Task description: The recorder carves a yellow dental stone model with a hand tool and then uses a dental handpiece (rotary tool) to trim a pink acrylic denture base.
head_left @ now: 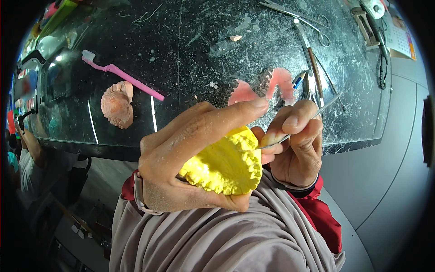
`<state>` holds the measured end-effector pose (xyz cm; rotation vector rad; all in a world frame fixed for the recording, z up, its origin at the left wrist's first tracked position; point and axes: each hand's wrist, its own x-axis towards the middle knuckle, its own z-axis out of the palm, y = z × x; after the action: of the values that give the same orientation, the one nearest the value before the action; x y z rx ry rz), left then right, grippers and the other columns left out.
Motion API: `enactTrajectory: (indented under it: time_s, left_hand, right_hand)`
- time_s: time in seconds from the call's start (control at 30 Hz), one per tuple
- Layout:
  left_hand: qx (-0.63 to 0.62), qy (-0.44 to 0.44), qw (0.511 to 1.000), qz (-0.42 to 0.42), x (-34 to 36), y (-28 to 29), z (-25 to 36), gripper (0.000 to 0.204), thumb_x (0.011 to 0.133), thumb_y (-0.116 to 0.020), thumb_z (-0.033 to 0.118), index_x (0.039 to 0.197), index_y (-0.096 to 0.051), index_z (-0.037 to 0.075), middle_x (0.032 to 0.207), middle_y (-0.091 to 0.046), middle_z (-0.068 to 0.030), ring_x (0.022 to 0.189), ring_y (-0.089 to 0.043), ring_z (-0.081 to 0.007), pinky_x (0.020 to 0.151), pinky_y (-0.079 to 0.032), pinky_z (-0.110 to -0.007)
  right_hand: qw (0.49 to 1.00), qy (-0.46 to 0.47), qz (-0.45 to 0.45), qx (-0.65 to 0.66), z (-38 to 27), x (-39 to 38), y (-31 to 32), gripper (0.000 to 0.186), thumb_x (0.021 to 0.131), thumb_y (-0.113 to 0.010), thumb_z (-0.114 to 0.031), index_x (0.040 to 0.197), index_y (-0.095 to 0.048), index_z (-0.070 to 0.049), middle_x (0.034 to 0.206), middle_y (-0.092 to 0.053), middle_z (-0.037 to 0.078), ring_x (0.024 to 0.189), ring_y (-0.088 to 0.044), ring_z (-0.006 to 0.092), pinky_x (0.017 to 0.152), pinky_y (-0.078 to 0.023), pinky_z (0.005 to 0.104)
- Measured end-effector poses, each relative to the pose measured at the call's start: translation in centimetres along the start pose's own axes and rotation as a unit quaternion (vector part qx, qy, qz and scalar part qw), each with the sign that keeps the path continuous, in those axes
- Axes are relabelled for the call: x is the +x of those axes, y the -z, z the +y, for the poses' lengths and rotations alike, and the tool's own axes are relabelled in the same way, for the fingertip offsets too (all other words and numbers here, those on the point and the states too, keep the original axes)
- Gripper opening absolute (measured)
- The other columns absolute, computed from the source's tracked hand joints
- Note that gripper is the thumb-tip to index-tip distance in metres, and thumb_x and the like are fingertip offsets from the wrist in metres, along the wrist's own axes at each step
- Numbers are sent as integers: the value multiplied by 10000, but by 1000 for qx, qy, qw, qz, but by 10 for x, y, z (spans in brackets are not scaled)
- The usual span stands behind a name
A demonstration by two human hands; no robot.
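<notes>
One dark table [195, 59] is stretching ahead. Near its edge, the left hand [174, 152] is gripping a yellow dental cast [222, 167], digits spanning both sides, while the right hand [301, 145], fingers bent, is pinching a slim metal tool [329, 103] whose tip is reaching the cast.

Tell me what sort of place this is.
Probably a dental workshop or teaching lab: the left hand holds a yellow model of teeth, the right hand holds a thin metal tool at its edge, and a pinkish model of teeth lies on the dusty dark table.
</notes>
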<state>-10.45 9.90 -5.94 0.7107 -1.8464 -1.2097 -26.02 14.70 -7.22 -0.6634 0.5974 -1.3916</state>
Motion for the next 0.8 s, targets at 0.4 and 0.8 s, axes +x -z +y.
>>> enactTrajectory:
  time_s: [0.4, 0.8]
  left_hand:
    - [-11, 61, 998, -10, -2, -1, -1, 717, 430, -775, 135, 1051, -486, -78, 834, -576, -96, 713, -563, -106, 621, -455, -201]
    - [-164, 29, 986, 22, 1, -10, -2, 753, 424, -781, 178, 1042, -426, -69, 704, -496, -35, 579, -438, -50, 521, -333, -150]
  right_hand:
    - [996, 38, 62, -41, 1, -5, -5, 311, 825, -452, -245, 869, -496, 59, 816, -577, 230, 795, -598, 287, 628, -535, 299]
    - [968, 237, -76, -21, 9, -3, -3, 153, 884, -323, -129, 967, -400, -26, 927, -462, 198, 984, -502, 335, 794, -494, 350]
